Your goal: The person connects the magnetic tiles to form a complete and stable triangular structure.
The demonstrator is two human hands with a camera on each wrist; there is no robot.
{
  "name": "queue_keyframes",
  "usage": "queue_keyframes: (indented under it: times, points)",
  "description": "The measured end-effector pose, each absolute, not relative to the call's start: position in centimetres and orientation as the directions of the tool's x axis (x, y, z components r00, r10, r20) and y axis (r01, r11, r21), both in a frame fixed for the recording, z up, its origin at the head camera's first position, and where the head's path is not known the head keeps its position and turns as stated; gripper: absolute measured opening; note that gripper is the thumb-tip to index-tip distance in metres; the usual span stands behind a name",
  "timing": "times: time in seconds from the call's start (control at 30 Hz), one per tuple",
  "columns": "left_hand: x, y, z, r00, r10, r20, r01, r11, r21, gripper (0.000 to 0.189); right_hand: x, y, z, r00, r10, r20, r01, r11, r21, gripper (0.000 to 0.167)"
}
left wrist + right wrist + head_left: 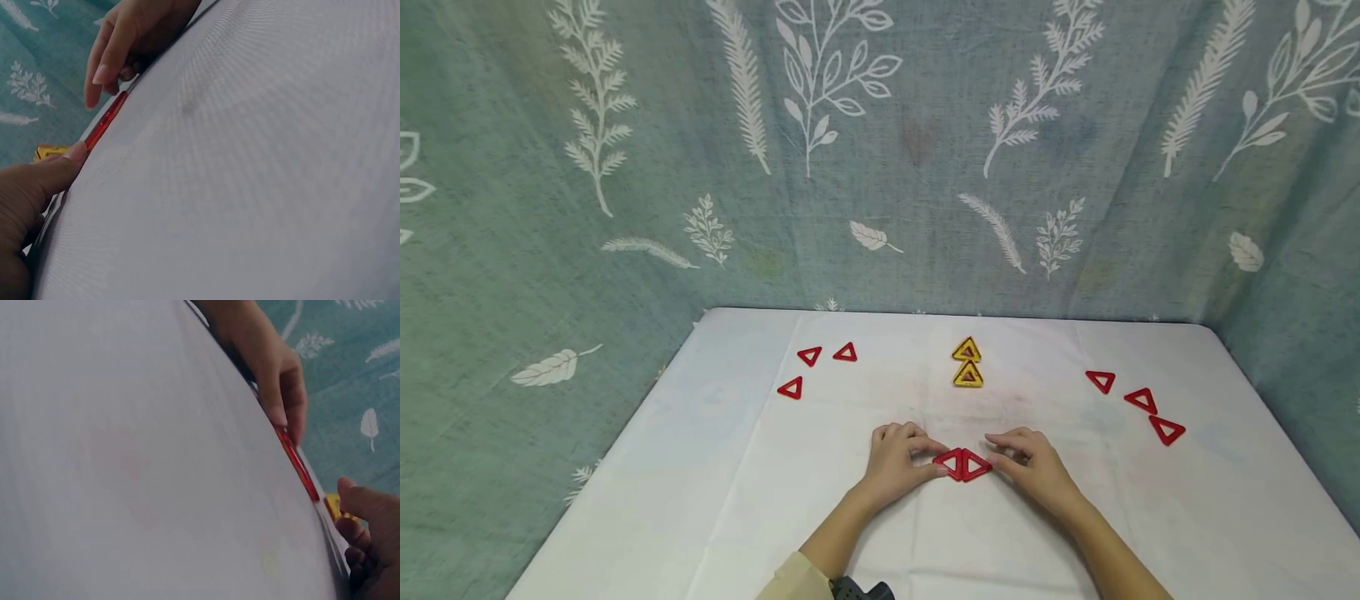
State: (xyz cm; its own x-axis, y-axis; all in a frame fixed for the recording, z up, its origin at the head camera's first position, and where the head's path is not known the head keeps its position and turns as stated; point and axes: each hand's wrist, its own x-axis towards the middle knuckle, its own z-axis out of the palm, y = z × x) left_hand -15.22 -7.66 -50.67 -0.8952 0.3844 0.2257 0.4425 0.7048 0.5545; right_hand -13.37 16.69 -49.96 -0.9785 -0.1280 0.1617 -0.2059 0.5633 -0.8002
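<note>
Two red triangular frames lie side by side with their straight edges together, the left triangle (957, 451) pointing left and the right triangle (967, 476) pointing right. My left hand (897, 461) pinches the left one between thumb and fingers at its outer corner. My right hand (1036, 468) is at the outer tip of the right one, thumb and index finger spread apart with nothing between them. Seen edge-on in the right wrist view, the red pieces (296, 464) stretch from the left fingertips toward the right hand (375, 540), which is separated from them there.
Two yellow triangles (967, 377) sit stacked point to base farther back on the white table (850, 417). Three red triangles (790, 395) lie at the back left. Three others (1102, 389) are on the right. A patterned green curtain (925, 167) hangs behind.
</note>
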Motion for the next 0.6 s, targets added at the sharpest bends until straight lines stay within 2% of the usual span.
queue_keyframes:
  times: [0.3,0.6]
  points:
    - [-15.4,-7.4,-50.7,-0.899,0.406,0.165,0.422,0.699,0.578,0.043,-12.8,22.2,-50.0,-0.968,-0.073,0.239,-0.227,0.654,-0.721,0.030]
    - [-15.7,-6.3,-51.0,-0.842,0.510,0.177,0.530,0.718,0.452,0.052,-11.7,26.2,-49.7,-0.964,0.007,0.264,-0.186,0.690,-0.699,0.032]
